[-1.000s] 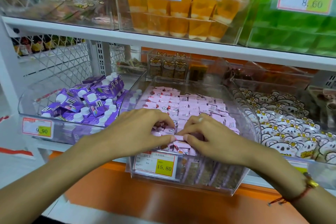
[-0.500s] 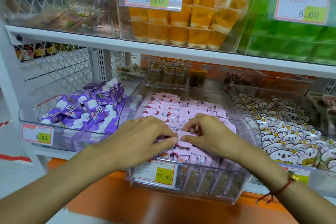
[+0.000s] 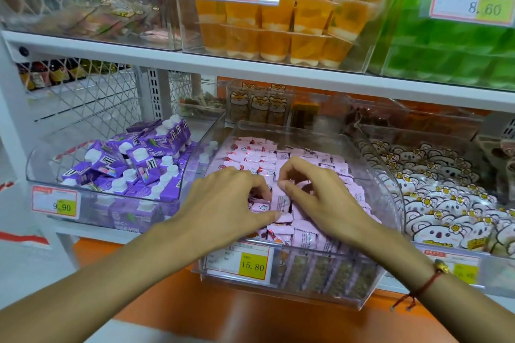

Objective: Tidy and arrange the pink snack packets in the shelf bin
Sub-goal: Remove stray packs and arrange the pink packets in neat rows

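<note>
Your left hand and right hand both sit inside the clear plastic shelf bin, over the front half of the heap of pink snack packets. Between them stands one upright pink packet: your right thumb and forefinger pinch its top edge, the other right fingers curled above it, while your left fingers curl against its left side and your left thumb lies along its lower edge. The packets are small, flat, crinkled foil pillows; those toward the bin's back wall lie in neat overlapping rows, those by the front wall are jumbled. A price label reading 15.80 hangs on the bin's front wall at its left corner.

Just left, another clear bin with a rounded front holds purple cartons with white caps, piled loosely, with a 9.90 tag. Just right, a third bin holds glossy white koala-face packets, and its curved wall touches yours. Behind your bin stand small boxes with cartoon animal faces. The white shelf board overhead carries clear boxes of orange jelly cups and green packs, each tagged 8.60. A red cord bracelet with a gold bead circles your right wrist
</note>
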Motion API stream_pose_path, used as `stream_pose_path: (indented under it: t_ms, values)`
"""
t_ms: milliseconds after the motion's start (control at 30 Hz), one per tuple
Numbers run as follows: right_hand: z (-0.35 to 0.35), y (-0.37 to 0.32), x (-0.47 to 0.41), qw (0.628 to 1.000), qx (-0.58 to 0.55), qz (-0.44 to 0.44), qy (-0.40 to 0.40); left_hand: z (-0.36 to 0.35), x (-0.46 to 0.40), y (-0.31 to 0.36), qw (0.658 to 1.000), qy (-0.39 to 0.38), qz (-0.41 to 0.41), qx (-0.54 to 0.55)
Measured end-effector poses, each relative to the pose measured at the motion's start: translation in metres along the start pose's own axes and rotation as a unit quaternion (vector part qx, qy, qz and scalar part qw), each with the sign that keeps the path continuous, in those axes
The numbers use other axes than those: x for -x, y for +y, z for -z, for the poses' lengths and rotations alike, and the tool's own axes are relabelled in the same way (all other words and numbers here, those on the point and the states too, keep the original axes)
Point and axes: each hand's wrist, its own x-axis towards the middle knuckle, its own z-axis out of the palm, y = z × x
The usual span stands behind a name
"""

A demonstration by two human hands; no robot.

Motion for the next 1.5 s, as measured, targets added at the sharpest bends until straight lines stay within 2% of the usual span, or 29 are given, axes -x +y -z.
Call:
stream_pose_path:
  t_ms: [100,233,300,367,433,500,600,667,733,800,867,933,1033,1133,1200,1300,1400,1500]
  values:
    - [0.007,-0.005,-0.004,0.99,-0.108,-0.004,0.09,0.002,0.0,0.001,1.0,-0.017,-0.006,-0.008]
    - [0.018,-0.011,-0.006,0.962,-0.156,-0.038,0.221,0.006,0.001,0.002,0.999,-0.033,-0.013,-0.016]
    - [0.024,-0.013,-0.006,0.935,-0.185,-0.067,0.295,0.008,0.001,0.002,0.999,-0.041,-0.012,-0.005]
    - [0.031,-0.015,-0.006,0.892,-0.264,-0.116,0.347,0.01,0.002,0.001,0.999,-0.029,0.001,0.041]
    - [0.035,-0.016,-0.005,0.843,-0.369,-0.188,0.343,0.012,0.004,0.001,0.994,0.016,-0.012,0.11]
    - [0.033,-0.016,-0.002,0.804,-0.451,-0.255,0.293,0.013,0.006,0.004,0.982,0.05,-0.073,0.165]
    - [0.028,-0.023,0.002,0.752,-0.539,-0.299,0.235,0.018,0.006,0.007,0.972,0.088,-0.163,0.145]
    - [0.028,-0.029,0.002,0.739,-0.558,-0.307,0.217,0.02,0.003,0.005,0.966,0.116,-0.187,0.137]
    - [0.029,-0.031,0.001,0.766,-0.53,-0.305,0.201,0.022,0.002,0.004,0.957,0.12,-0.162,0.207]
    - [0.028,-0.03,0.003,0.835,-0.428,-0.287,0.192,0.026,0.001,0.007,0.928,0.091,-0.064,0.355]
    - [0.027,-0.03,0.006,0.914,-0.288,-0.226,0.173,0.025,-0.001,0.008,0.867,0.057,0.044,0.494]
    - [0.026,-0.034,0.009,0.962,-0.196,-0.135,0.136,0.023,-0.003,0.008,0.807,0.017,0.124,0.577]
    - [0.021,-0.034,0.009,0.994,-0.067,-0.023,0.087,0.021,-0.004,0.009,0.785,-0.004,0.164,0.598]
    - [0.018,-0.031,0.008,0.99,-0.094,-0.031,0.096,0.025,-0.009,0.008,0.77,-0.036,0.196,0.606]
    - [0.019,-0.03,0.007,0.977,-0.176,-0.067,0.095,0.027,-0.011,0.006,0.772,-0.047,0.191,0.605]
    - [0.019,-0.027,0.006,0.96,-0.244,-0.093,0.102,0.023,-0.008,0.005,0.828,-0.009,0.108,0.55]
    - [0.018,-0.024,0.003,0.966,-0.223,-0.106,0.08,0.021,-0.005,0.006,0.861,0.057,0.038,0.503]
    - [0.024,-0.014,0.002,0.978,-0.112,-0.151,0.094,0.022,-0.008,0.002,0.884,0.129,0.021,0.448]
